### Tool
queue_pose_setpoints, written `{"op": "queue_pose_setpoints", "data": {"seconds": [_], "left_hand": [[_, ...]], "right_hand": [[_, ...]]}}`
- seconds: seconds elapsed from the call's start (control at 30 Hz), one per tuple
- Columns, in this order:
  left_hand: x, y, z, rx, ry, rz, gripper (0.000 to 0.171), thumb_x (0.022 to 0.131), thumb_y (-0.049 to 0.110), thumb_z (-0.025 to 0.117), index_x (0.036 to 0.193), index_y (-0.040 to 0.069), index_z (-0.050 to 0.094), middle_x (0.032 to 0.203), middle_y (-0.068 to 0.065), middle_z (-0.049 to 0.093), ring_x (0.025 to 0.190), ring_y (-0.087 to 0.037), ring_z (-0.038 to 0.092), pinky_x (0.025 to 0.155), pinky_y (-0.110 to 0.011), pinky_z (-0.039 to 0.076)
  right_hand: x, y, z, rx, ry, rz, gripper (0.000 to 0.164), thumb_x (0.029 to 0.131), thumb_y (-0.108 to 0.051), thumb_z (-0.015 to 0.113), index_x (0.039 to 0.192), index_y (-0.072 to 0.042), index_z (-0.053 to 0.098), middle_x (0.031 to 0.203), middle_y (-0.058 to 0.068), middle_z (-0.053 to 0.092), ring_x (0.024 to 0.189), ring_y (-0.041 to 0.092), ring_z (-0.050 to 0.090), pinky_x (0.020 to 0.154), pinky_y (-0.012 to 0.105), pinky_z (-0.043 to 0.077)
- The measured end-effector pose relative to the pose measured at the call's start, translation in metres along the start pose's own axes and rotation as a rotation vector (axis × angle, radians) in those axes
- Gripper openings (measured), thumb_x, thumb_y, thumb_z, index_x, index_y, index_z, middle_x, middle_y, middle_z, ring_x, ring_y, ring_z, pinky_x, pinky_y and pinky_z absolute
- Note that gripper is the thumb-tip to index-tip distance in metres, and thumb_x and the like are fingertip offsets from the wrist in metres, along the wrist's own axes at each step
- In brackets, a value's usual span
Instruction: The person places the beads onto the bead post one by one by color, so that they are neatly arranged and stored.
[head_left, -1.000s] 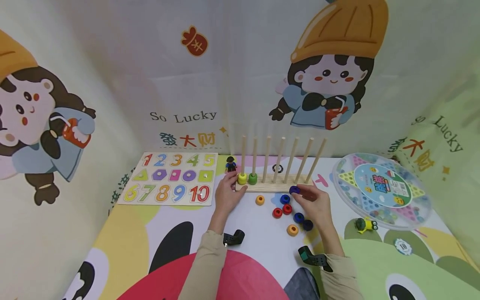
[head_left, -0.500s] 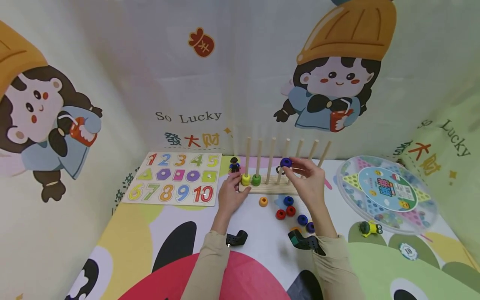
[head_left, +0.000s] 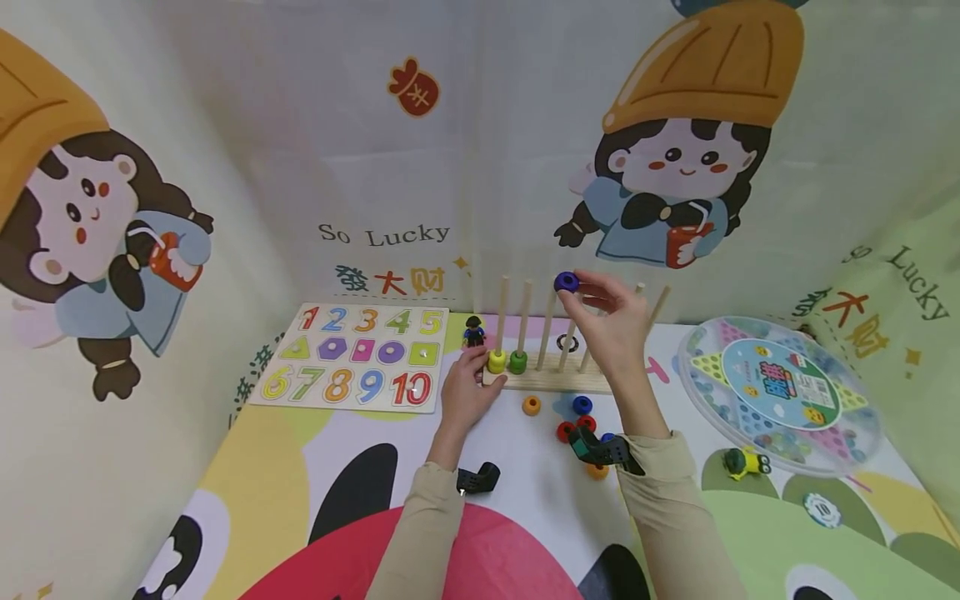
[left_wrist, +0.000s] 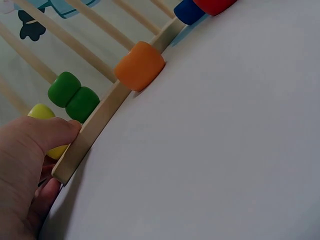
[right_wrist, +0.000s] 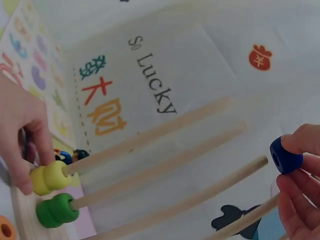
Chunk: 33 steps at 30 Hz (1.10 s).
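Observation:
My left hand [head_left: 465,398] grips the left end of a wooden peg rack [head_left: 555,381], its thumb over the front edge in the left wrist view. My right hand [head_left: 611,325] pinches a dark blue bead [right_wrist: 287,155], raised to the tip of the third peg from the left; the bead's hole faces the peg tip in the right wrist view. Two yellow beads [right_wrist: 50,178] sit stacked on the first peg and two green beads [right_wrist: 56,210] on the second. In front of the rack lie an orange bead [head_left: 532,405], a blue bead [head_left: 582,405] and red beads [head_left: 566,432].
Another orange bead [head_left: 597,472] lies partly behind the right wrist camera [head_left: 597,447]. Left of the rack is a number board [head_left: 311,367]; behind its end stands a small toy figure [head_left: 474,332]. At right are a round game box [head_left: 780,382], a yellow-green toy [head_left: 746,462] and a chip [head_left: 822,510].
My right hand has lifted the dark blue bead from the rack's front edge up to peg-top height and slightly left. My left hand stays on the rack's end.

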<state>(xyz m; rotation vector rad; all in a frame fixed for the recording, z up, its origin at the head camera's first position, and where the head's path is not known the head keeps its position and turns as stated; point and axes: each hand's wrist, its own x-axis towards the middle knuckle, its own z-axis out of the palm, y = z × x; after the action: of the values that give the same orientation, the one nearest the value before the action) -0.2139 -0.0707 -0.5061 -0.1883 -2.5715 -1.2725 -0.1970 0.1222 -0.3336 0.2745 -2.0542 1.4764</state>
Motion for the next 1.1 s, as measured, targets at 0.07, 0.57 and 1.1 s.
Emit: {"op": "queue_pose_setpoints", "data": {"seconds": [0.07,0.57,1.1], "left_hand": [[0.000,0.000,0.001,0.005,-0.006,-0.003,0.052,0.085,0.027,0.078,0.128,0.003,0.065,0.137,-0.007,0.057,0.109,-0.023,0.057,0.084,-0.032,0.054],[-0.005,0.001,0.004,0.022,0.005,0.030,0.050,0.084,0.025,0.079,0.125,0.000,0.066,0.134,-0.009,0.059,0.108,-0.025,0.059,0.082,-0.035,0.054],[0.000,-0.001,-0.002,0.027,0.033,0.055,0.051,0.083,0.026,0.079,0.125,-0.001,0.066,0.133,-0.009,0.060,0.107,-0.027,0.059,0.081,-0.035,0.054]], "right_hand": [[0.004,-0.003,0.002,-0.025,0.008,-0.010,0.030,0.084,-0.008,0.078,0.111,0.003,0.071,0.107,0.016,0.070,0.095,0.027,0.066,0.080,0.023,0.051],[0.014,-0.003,0.004,-0.148,-0.057,0.036,0.027,0.083,-0.010,0.078,0.108,0.002,0.072,0.108,0.016,0.071,0.100,0.029,0.062,0.081,0.034,0.048],[0.009,-0.008,-0.017,-0.097,0.002,-0.030,0.024,0.086,-0.004,0.074,0.109,0.004,0.072,0.107,0.017,0.071,0.096,0.023,0.064,0.079,0.023,0.048]]}}
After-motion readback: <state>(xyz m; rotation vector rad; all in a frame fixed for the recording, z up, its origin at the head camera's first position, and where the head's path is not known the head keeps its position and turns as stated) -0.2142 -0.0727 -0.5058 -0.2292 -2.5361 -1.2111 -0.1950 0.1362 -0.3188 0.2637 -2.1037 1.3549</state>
